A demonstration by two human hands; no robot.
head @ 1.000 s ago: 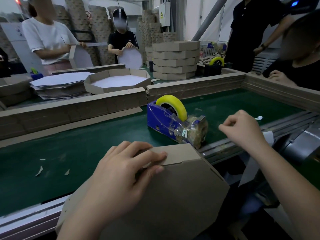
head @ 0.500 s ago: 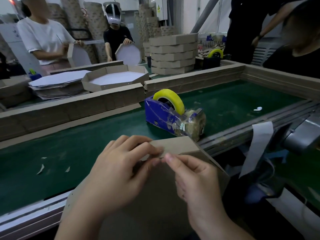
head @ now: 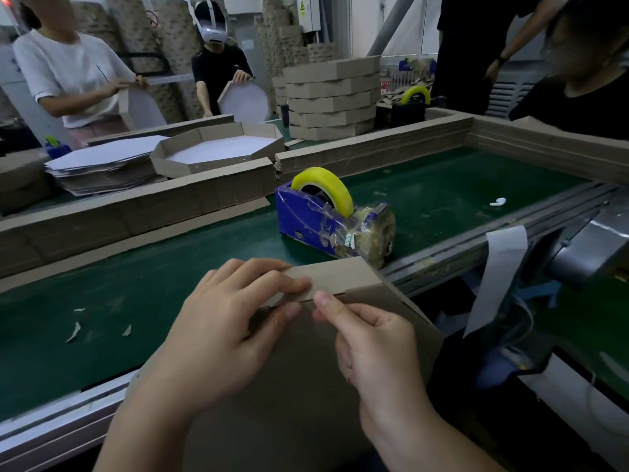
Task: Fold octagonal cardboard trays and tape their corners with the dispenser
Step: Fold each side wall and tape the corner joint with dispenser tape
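A brown octagonal cardboard tray rests bottom-up against the near edge of the green belt, tilted toward me. My left hand lies over its upper left part, fingers clamping a folded side flap at the top corner. My right hand pinches at that same corner, thumb and forefinger pressing on the seam; any tape piece there is too clear to make out. The blue tape dispenser with a yellow tape roll stands on the belt just beyond the tray, its cutter end wrapped in clear tape.
Cardboard walls border the green belt, which carries small scraps. Beyond stand a folded tray, flat blanks, a stack of finished trays and a second dispenser. Other people work around. A paper strip hangs at right.
My right hand came back from beside the dispenser to the tray's top corner and now presses there next to my left fingers. The left hand kept its hold.
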